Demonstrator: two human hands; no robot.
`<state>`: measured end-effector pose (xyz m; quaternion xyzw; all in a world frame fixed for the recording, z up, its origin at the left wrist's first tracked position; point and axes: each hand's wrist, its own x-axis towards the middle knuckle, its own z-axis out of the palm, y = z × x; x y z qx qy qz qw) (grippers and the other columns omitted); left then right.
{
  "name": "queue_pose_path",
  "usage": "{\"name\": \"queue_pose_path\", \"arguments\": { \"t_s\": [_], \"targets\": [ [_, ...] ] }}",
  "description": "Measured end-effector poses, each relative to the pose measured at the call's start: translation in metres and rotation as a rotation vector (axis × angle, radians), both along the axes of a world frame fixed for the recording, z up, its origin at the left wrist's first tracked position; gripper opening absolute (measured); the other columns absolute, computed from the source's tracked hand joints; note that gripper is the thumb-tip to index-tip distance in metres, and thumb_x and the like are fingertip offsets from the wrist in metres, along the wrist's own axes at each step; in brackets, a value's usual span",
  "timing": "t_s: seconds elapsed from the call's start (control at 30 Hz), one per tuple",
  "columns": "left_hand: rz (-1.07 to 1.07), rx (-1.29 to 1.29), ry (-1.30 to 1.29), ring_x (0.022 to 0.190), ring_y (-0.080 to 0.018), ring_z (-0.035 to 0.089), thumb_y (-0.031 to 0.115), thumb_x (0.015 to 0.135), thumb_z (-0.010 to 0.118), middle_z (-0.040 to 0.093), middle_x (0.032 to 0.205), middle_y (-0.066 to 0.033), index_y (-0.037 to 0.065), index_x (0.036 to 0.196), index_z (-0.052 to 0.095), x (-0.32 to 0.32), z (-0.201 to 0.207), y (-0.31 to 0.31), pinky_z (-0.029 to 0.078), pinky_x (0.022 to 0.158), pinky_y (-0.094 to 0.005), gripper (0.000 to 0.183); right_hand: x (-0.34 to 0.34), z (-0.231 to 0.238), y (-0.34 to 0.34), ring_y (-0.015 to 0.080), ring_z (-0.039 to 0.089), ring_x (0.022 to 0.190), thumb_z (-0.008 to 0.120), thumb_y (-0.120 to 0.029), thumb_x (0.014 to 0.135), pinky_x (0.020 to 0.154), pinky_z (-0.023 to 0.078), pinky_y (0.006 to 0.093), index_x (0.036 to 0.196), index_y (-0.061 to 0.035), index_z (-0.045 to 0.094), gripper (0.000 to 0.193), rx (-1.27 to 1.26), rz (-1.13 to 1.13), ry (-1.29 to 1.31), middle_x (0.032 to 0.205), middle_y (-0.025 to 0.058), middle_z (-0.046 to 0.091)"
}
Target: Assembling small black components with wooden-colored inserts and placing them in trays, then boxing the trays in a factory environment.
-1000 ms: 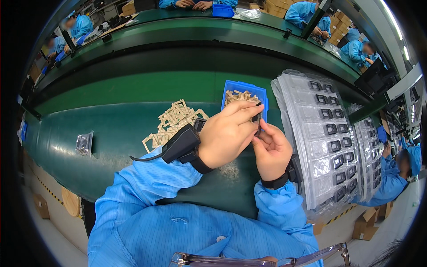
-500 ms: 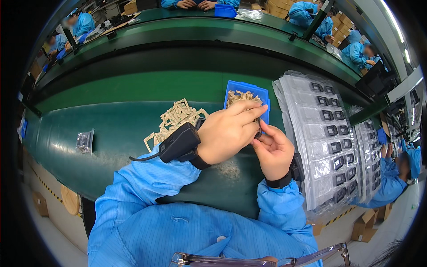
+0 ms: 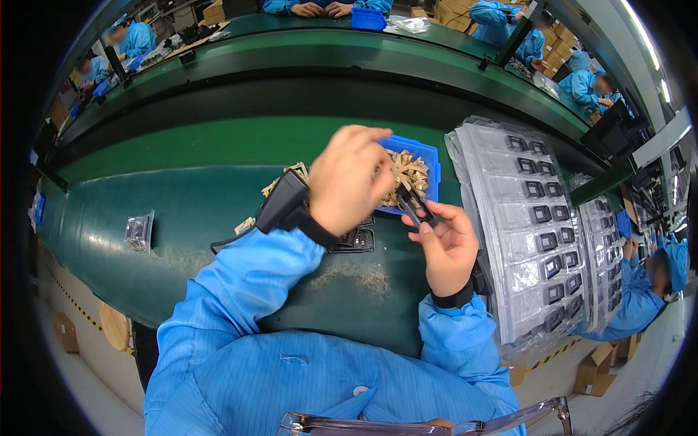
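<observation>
My right hand (image 3: pixel 449 251) grips a black rectangular plastic frame (image 3: pixel 414 207) between thumb and fingers, tilted over the near edge of a blue bin (image 3: pixel 433 156). Tan strips (image 3: pixel 411 173) fill that bin. My left hand (image 3: pixel 350 178) is raised at the bin's left side, apart from the frame; motion smears its fingers, and anything in them cannot be made out. Under my left wrist, more black frames (image 3: pixel 356 241) lie on the green mat, partly covered. A heap of tan rectangular frames (image 3: pixel 280 178) is mostly hidden behind my left hand and the black wrist device (image 3: pixel 283 200).
Stacked clear plastic trays (image 3: pixel 502 218) holding black frames stand at the right. A small clear bag (image 3: pixel 138 231) with dark parts lies at the left of the green table (image 3: pixel 203 196). Co-workers in blue sit across the far bench (image 3: pixel 291 51) and at the right.
My left hand has lifted off the black frame and moved up and left, uncovering the bin's tan strips and the frames on the mat. My right hand stays nearly in place.
</observation>
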<state>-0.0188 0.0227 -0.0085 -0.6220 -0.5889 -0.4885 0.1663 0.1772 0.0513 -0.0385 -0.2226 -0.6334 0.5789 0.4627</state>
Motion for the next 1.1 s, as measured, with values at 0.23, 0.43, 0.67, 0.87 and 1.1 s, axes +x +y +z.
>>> {"name": "queue_pose_path", "arguments": {
  "t_s": [0.23,0.43,0.67,0.87,1.1],
  "targets": [
    [-0.046,-0.3,0.001,0.102,-0.0316,0.061,0.005,0.078,0.067,0.07,0.106,-0.0113,0.002,0.092,0.072,-0.008,-0.02,0.006,0.051,0.086,-0.0398,0.016,-0.003,0.003,0.004,0.0198,0.07,0.081,0.056,-0.008,0.099,0.065,0.056,0.0236,0.112,0.0025,0.052,0.017,-0.192,-0.084,-0.009,0.094,0.0091,0.061],
    [-0.518,-0.484,-0.603,0.09,-0.0195,0.067,0.009,0.089,0.068,0.073,0.102,-0.0115,0.002,0.11,0.071,0.01,-0.002,-0.002,0.054,0.081,-0.0306,0.023,-0.001,0.002,0.005,0.0184,0.069,0.08,0.056,-0.006,0.098,0.066,0.056,0.0241,0.111,0.002,0.053,0.015,-0.236,-0.045,0.006,0.098,0.0107,0.062],
    [-0.605,-0.395,-0.363,0.083,-0.0219,0.071,0.009,0.086,0.072,0.073,0.091,-0.0121,0.004,0.108,0.073,0.008,-0.008,-0.003,0.054,0.074,-0.0313,0.023,-0.003,0.0,0.004,0.0178,0.068,0.085,0.056,-0.003,0.098,0.073,0.058,0.0269,0.113,0.0037,0.053,0.017,-0.105,-0.031,0.062,0.099,0.0121,0.063],
    [-0.549,-0.19,-0.043,0.082,-0.0289,0.069,0.013,0.083,0.07,0.071,0.089,-0.0136,0.005,0.103,0.073,0.009,-0.014,-0.004,0.055,0.072,-0.0368,0.022,-0.002,0.002,0.001,0.017,0.068,0.077,0.056,-0.005,0.098,0.067,0.058,0.0258,0.109,0.0038,0.057,0.014,-0.077,-0.083,0.048,0.093,0.0121,0.065],
    [-0.565,-0.665,-0.427,0.078,-0.0132,0.069,0.007,0.09,0.061,0.074,0.09,-0.0133,0.0,0.108,0.071,0.015,0.006,-0.013,0.054,0.071,-0.0278,0.021,0.007,0.002,0.008,0.0165,0.067,0.066,0.051,-0.018,0.103,0.057,0.057,0.0242,0.11,0.0037,0.06,0.024,-0.232,-0.093,0.004,0.087,0.0117,0.066]
  ]
}}
